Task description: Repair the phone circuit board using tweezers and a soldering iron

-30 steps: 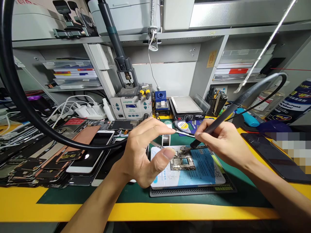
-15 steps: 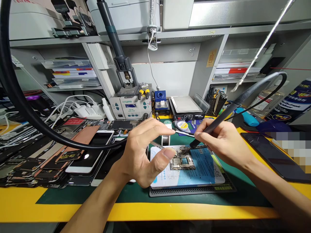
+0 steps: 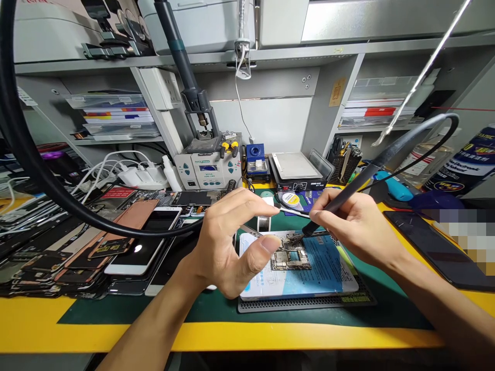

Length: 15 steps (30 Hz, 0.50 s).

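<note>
My right hand (image 3: 353, 224) is closed round a black soldering iron (image 3: 350, 190) held like a pen. The iron's tip touches the top edge of a small circuit board (image 3: 291, 256). The board lies on a blue and white pad (image 3: 328, 268), which sits on a dark gridded mat (image 3: 309, 304). My left hand (image 3: 226, 245) hovers over the pad's left end, fingers curled, thumb and index finger a little apart. A thin silvery solder wire (image 3: 296, 212) runs from its fingertips toward the iron. The iron's black cable (image 3: 433, 123) arcs up to the right.
Stacked phones and phone parts (image 3: 116, 242) fill the bench's left side. A hot-air station (image 3: 209, 167), a small blue box (image 3: 255, 157), a heating plate (image 3: 296, 170) and a tool holder (image 3: 344, 165) stand at the back. A dark phone (image 3: 433, 247) lies at right. A thick black hose (image 3: 31, 149) crosses the left.
</note>
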{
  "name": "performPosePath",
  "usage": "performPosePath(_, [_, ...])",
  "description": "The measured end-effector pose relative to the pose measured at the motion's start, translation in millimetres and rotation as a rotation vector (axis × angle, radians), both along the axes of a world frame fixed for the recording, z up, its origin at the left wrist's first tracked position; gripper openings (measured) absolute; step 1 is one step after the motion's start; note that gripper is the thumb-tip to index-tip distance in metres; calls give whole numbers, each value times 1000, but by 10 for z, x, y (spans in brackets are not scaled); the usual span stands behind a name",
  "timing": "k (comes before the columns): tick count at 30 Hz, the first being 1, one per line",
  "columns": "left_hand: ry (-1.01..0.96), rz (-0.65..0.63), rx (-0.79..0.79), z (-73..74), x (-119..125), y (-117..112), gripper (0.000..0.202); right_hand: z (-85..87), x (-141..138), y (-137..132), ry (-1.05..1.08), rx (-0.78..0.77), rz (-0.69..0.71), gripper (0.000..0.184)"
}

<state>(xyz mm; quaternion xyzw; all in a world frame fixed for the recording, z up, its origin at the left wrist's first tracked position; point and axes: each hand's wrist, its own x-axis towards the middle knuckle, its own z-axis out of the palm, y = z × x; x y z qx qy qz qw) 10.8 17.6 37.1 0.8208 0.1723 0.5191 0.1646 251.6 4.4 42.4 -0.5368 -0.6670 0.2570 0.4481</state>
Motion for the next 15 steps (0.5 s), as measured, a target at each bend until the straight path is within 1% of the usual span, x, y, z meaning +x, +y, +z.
performPosePath(8, [15, 24, -1, 1, -2, -10, 36, -10, 5, 10, -21, 18, 3, 13])
performPosePath(15, [12, 15, 1, 7, 7, -11, 36, -18, 5, 9, -20, 18, 10, 13])
